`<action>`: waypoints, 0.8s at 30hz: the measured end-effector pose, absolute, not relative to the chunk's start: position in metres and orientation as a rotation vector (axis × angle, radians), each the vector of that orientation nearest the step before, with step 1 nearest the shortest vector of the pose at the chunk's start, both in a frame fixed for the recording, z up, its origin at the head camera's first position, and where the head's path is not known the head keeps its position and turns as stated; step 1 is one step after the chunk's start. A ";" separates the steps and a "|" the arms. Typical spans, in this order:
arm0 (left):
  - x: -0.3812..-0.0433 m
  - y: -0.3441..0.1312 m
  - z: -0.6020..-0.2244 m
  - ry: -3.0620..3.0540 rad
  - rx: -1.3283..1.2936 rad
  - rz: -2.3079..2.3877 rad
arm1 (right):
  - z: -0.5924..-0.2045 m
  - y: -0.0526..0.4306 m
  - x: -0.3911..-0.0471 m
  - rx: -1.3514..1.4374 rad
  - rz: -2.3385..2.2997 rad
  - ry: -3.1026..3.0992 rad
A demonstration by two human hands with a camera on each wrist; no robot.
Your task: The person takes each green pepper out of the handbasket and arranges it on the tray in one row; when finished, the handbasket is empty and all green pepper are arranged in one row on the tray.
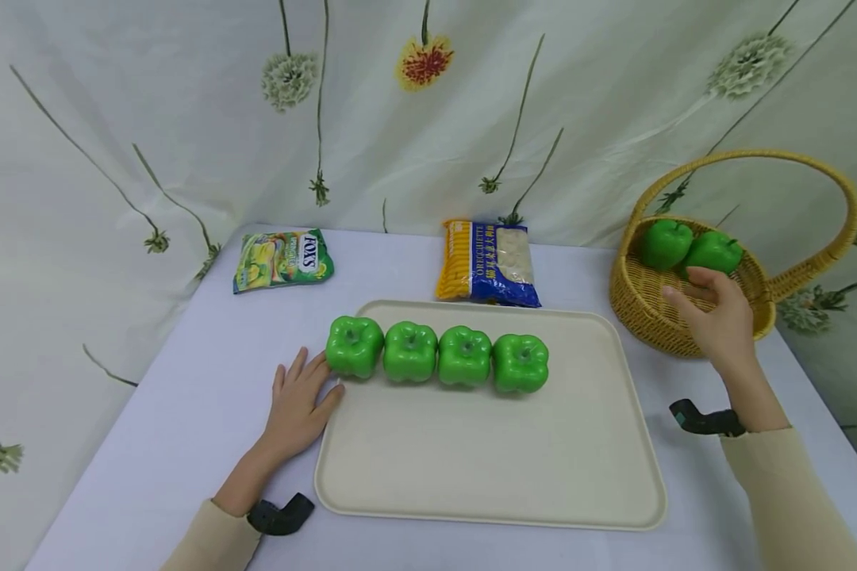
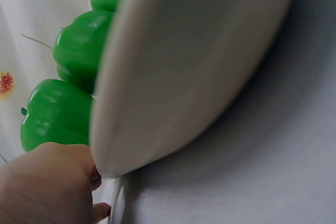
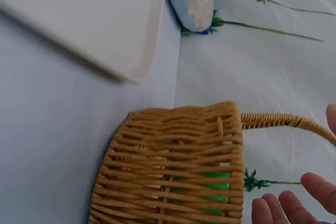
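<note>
My left hand (image 1: 300,406) rests with fingers extended at the left edge of the cream tray (image 1: 486,468), its fingertips right by the end green bell pepper (image 1: 354,346). Several green bell peppers (image 1: 464,355) stand side by side in a row along the tray's far side. Over the near side of a wicker basket (image 1: 646,317) hovers my right hand (image 1: 727,321), thumb and fingers spread apart and loosely bent, holding nothing. Two more bell peppers (image 1: 666,243) lie inside the basket, just beyond its fingertips. In the right wrist view, green shows through the basket's weave (image 3: 168,166).
A yellow and blue pasta bag (image 1: 487,263) lies behind the tray. Farther left is a green FOX'S candy bag (image 1: 283,259). The basket's tall handle (image 1: 757,156) arches up and to the right. A floral cloth (image 1: 400,119) hangs behind the white table.
</note>
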State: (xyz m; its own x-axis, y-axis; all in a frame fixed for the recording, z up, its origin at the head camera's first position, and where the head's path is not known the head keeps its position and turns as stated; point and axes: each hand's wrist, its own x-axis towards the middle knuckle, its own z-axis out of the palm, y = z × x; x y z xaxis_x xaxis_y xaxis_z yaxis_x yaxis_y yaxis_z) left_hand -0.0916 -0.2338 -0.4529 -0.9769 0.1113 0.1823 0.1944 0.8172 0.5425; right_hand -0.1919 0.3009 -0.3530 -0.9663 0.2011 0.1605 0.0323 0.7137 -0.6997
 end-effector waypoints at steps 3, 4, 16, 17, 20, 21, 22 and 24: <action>-0.090 -0.234 -0.454 -2.861 -0.234 -0.878 | -0.351 0.311 -0.207 -0.304 1.113 -2.688; -0.090 -0.235 -0.454 -2.861 -0.233 -0.876 | -0.350 0.315 -0.212 -0.339 1.128 -2.686; -0.090 -0.236 -0.457 -2.845 -0.244 -0.860 | -0.347 0.348 -0.247 -0.526 1.118 -2.677; -0.091 -0.236 -0.457 -2.844 -0.244 -0.859 | -0.348 0.350 -0.250 -0.540 1.121 -2.668; -0.091 -0.236 -0.457 -2.845 -0.242 -0.858 | -0.350 0.355 -0.255 -0.569 1.137 -2.651; -0.091 -0.236 -0.457 -2.844 -0.242 -0.857 | -0.351 0.356 -0.256 -0.579 1.148 -2.648; -0.091 -0.236 -0.457 -2.844 -0.242 -0.858 | -0.352 0.357 -0.257 -0.584 1.153 -2.652; -0.091 -0.236 -0.457 -2.844 -0.244 -0.857 | -0.353 0.359 -0.258 -0.589 1.157 -2.675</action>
State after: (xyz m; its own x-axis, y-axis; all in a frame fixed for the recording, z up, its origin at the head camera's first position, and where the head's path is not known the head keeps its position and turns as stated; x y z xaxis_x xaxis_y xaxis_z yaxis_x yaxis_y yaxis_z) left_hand -0.0909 -0.2357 -0.4572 -0.9737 0.1089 0.2000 0.2013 0.8223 0.5323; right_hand -0.2583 0.3594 -0.3534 -0.9080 0.4191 -0.0031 0.2892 0.6212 -0.7283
